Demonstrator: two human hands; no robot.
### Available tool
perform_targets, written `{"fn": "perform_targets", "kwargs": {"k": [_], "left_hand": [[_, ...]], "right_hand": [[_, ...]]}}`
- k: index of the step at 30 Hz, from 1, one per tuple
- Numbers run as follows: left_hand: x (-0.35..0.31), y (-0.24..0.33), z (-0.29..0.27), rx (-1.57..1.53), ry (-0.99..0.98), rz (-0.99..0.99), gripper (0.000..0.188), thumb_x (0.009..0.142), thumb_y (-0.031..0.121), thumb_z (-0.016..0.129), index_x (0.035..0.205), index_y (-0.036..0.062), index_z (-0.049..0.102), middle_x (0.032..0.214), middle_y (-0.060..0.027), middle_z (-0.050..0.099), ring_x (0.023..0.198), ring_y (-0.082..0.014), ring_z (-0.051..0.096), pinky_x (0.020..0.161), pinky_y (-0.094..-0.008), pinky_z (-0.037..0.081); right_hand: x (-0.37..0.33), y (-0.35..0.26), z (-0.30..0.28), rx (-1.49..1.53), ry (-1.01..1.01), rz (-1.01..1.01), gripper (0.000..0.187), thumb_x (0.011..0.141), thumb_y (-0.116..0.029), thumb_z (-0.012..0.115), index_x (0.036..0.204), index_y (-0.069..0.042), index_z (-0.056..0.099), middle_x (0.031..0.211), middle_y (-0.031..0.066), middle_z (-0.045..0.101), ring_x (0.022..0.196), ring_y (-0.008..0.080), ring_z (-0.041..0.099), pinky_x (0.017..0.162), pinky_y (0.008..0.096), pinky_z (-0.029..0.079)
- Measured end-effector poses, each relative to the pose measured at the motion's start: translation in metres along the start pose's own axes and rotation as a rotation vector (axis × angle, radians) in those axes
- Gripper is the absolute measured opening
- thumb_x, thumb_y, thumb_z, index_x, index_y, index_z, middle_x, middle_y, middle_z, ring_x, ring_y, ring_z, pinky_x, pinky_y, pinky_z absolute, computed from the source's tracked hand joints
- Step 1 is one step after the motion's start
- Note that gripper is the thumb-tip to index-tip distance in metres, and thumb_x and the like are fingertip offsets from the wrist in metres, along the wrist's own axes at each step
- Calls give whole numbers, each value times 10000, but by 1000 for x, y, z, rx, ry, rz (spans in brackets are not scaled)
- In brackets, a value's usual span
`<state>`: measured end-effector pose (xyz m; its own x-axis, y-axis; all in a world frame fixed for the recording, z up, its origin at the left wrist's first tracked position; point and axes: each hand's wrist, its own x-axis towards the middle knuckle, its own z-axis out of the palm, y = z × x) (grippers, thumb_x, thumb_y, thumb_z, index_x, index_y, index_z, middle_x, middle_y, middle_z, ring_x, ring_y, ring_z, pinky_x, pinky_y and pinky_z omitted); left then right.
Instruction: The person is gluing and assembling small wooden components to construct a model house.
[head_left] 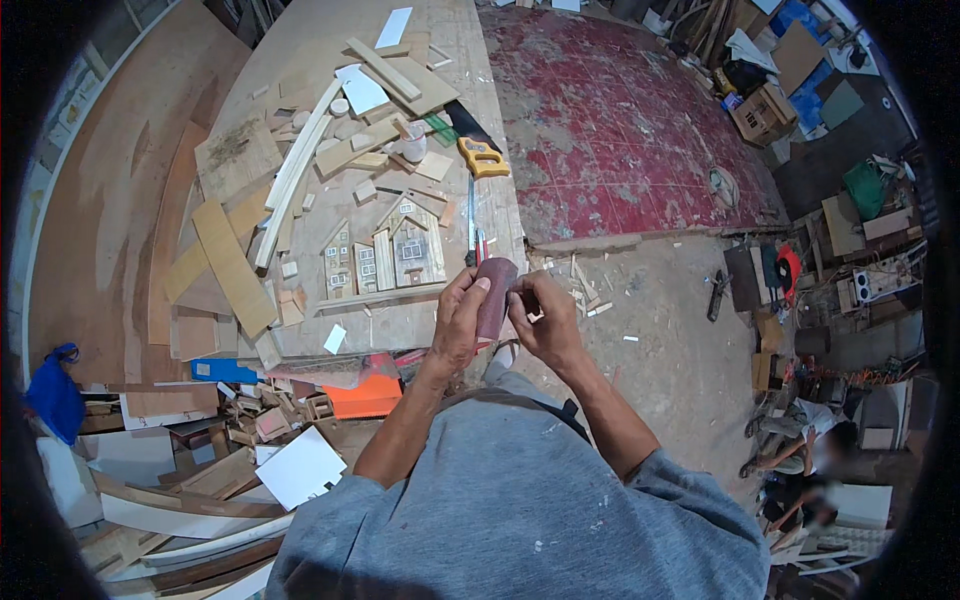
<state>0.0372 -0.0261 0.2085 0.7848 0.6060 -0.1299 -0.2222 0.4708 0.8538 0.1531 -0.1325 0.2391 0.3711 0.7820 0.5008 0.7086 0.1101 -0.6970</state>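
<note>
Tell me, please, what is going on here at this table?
A person in a grey shirt holds a curved reddish-brown sheet in the left hand, with the right hand at its right edge. Beyond the hands, small wooden house shapes are on the worktable, near wood pieces; a yellow-handled saw lies farther back.

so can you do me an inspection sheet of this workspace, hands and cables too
surface: wooden table, largely covered toward its middle
job's things: curved reddish-brown sheet in hand; small wooden house-front on the table
clutter: pale wood strips, yellow-handled saw, offcuts below the table
hands: left hand grips the sheet; right hand at its right edge, grip unclear
cables: none clear enough to confirm
surroundings: worn red floor area; people at lower right
</note>
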Motion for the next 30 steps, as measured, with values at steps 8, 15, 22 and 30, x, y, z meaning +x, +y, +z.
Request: {"fn": "perform_targets", "kwargs": {"k": [8, 15, 22, 30], "left_hand": [[10, 0, 14, -64, 5, -63, 281, 985, 231, 505, 1131, 9, 599, 878, -1, 626, 757, -38, 554, 658, -194, 447], [21, -31, 9, -40, -53, -206, 264, 986, 214, 529, 1132, 2, 592, 880, -13, 637, 704, -44, 569, 635, -231, 498], [80, -136, -5, 1086, 146, 81, 372, 892, 274, 633, 1073, -41, 553, 933, -250, 653, 827, -443, 655, 717, -489, 543], [157, -204, -3, 1646, 49, -38, 345, 850, 215, 659, 1063, -19, 524, 1030, -222, 576, 951, -381, 653, 764, -454, 580]], "right_hand": [[1, 23, -6, -2, 17, 74, 99, 856, -4, 668, 913, -1, 587, 727, 80, 556, 580, 144, 533, 537, 284, 439], [1, 66, -29, -63, 135, 214, 83, 854, -3, 661, 926, -5, 619, 747, 84, 585, 610, 144, 560, 562, 273, 450], [-61, 118, -61, 111, 262, 664, 89, 873, -31, 669, 954, 5, 658, 768, 8, 621, 684, 46, 540, 614, 226, 452], [-114, 126, -77, 5, 127, 802, 87, 881, -44, 660, 948, 12, 670, 778, 8, 618, 678, 63, 549, 623, 220, 455]]}}
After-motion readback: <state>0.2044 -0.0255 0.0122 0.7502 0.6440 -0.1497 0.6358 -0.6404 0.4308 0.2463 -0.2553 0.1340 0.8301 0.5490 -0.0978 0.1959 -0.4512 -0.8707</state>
